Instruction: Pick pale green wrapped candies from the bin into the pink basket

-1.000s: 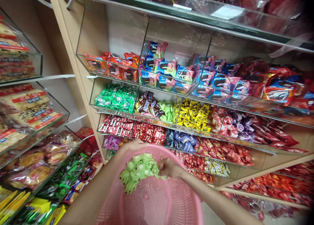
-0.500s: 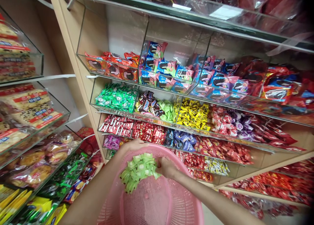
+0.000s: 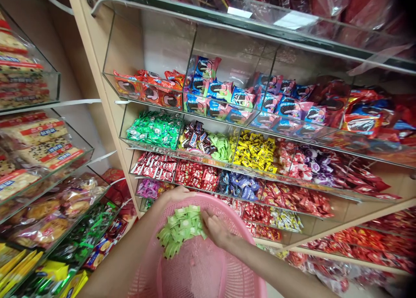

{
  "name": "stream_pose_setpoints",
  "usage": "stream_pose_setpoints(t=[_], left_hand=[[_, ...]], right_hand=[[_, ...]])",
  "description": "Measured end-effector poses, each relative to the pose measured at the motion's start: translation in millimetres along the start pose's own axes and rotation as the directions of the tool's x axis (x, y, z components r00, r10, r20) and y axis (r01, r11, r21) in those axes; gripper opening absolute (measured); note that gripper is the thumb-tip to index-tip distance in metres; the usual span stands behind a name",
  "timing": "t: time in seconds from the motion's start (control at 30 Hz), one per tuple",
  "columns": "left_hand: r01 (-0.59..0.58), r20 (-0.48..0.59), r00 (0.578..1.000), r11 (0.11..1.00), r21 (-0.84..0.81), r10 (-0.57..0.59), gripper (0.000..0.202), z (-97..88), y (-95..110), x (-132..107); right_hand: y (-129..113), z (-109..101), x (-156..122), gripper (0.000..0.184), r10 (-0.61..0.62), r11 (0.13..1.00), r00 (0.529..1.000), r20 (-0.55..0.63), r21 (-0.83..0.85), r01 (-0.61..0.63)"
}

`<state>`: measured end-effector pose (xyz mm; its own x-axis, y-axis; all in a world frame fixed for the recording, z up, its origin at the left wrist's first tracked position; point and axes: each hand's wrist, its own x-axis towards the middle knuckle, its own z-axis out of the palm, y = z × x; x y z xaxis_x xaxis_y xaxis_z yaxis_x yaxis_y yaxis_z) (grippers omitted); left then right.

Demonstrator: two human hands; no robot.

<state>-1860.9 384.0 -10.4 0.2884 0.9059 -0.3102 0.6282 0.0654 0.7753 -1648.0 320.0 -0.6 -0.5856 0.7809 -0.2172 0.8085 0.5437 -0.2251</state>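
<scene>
My left hand [image 3: 178, 195] is closed over the far-left rim of a pink plastic basket [image 3: 244, 228] with mesh walls. Inside, against the far-left part, lies a heap of light-green wrapped candies [image 3: 183, 226]. My right hand [image 3: 216, 228] is down in the basket at the right edge of this heap. Its fingers are curled against the green packets, and the fingertips are partly hidden. The basket is tilted, and its pink bottom shows below the heap.
Ahead, glass-fronted shelves [image 3: 149, 147] hold sorted sweets, among them green packets [image 3: 154, 131], yellow candies [image 3: 255, 150] and blue cookie packs [image 3: 219, 90]. Packaged bread and crackers [image 3: 42, 137] fill the shelves at left. Red bagged sweets [image 3: 360, 246] lie at lower right.
My right hand has moved slightly left and down against the green candies. My left hand stays on the rim, and the basket has barely shifted.
</scene>
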Motion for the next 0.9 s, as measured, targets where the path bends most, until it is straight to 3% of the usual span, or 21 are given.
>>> stream_pose_setpoints(t=[0.37,0.53,0.67,0.9], left_hand=[[-0.030,0.019,0.999,1.000,-0.005,0.030,0.060,3.2,-3.9,5.7],[-0.012,0.022,1.000,1.000,0.006,0.012,0.063,3.6,-1.3,5.7],[-0.001,0.020,1.000,1.000,0.002,0.001,0.063,4.8,-2.2,7.6],[0.000,0.018,1.000,0.999,-0.048,0.001,0.061,4.8,-1.8,6.0]], right_hand=[[-2.8,1.0,-6.3,0.024,-0.081,0.997,0.997,0.010,-0.014,0.081],[-2.8,3.5,-5.1,0.034,-0.064,0.996,0.998,0.027,-0.060,0.066],[-0.8,8.0,-1.3,0.029,-0.045,0.991,0.999,0.014,-0.122,0.046],[5.6,6.5,-3.2,0.027,-0.071,0.995,0.997,-0.025,-0.067,0.069]])
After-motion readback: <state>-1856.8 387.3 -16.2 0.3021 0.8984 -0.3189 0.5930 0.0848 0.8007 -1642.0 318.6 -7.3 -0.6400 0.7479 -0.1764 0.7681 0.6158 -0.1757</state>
